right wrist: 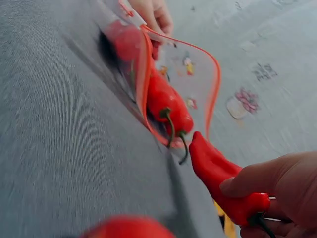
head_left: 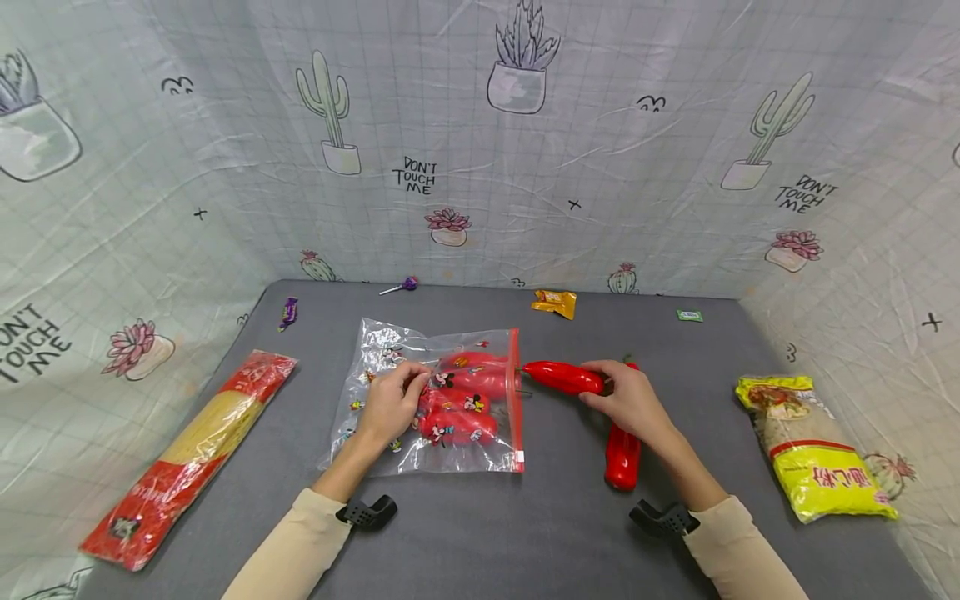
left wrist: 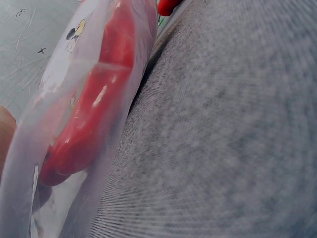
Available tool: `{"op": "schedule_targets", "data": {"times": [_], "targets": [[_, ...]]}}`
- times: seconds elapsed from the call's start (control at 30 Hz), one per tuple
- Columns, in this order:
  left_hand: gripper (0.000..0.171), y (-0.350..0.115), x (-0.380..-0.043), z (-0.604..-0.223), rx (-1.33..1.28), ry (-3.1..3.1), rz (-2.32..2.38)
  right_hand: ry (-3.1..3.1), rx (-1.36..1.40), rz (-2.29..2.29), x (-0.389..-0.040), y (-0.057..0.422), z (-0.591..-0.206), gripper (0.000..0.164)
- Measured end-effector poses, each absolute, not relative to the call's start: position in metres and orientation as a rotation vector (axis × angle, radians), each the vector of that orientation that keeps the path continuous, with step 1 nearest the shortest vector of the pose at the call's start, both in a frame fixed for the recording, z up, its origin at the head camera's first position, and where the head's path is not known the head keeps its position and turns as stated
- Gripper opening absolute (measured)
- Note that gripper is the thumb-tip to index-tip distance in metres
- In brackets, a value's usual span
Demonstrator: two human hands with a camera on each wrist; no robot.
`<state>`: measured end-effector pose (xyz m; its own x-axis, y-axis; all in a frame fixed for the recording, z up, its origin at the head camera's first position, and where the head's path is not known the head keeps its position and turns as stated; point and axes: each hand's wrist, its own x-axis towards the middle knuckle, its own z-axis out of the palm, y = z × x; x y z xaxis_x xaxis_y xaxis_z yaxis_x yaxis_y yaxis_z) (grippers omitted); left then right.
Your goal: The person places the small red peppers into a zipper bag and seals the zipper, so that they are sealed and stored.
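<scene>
A clear zip bag point(head_left: 465, 460) with cartoon prints and a red-edged mouth lies in the middle of the table, holding several red peppers point(head_left: 457, 427). My left hand point(head_left: 390, 404) pinches the plastic on its upper side, left of those peppers. In the right wrist view the mouth gapes and two green stems poke out of it. My right hand point(head_left: 628, 400) grips another red pepper point(right wrist: 213, 171) by its stem end, thumb on top, its tip right at the bag's mouth. One more red pepper point(head_left: 622, 458) lies on the table, partly hidden beneath the right hand.
Left of the bag lies a long red-and-yellow noodle pack point(head_left: 197, 446). At the right sits a yellow food bag point(head_left: 813, 450). Along the back are a purple candy point(head_left: 289, 312), a lollipop point(head_left: 408, 283), an orange wrapper point(head_left: 555, 303) and a small green packet point(head_left: 689, 316). Printed cloth walls enclose the table.
</scene>
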<state>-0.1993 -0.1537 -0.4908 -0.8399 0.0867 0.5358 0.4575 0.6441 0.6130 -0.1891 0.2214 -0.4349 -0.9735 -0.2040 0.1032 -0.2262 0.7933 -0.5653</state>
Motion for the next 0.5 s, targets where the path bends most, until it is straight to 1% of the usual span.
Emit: {"op": "schedule_targets", "data": {"times": [0.3,0.5], "targets": [[0.012,-0.153,-0.199,-0.49,-0.423,-2.396,-1.056,-2.933,0.531,0.897,-0.205,0.178,-0.442,0.041],[0.012,-0.152,-0.196,-0.487,-0.416,-2.404,-1.061,-2.924,0.568,0.968,-0.213,0.153,-0.449,0.046]]}}
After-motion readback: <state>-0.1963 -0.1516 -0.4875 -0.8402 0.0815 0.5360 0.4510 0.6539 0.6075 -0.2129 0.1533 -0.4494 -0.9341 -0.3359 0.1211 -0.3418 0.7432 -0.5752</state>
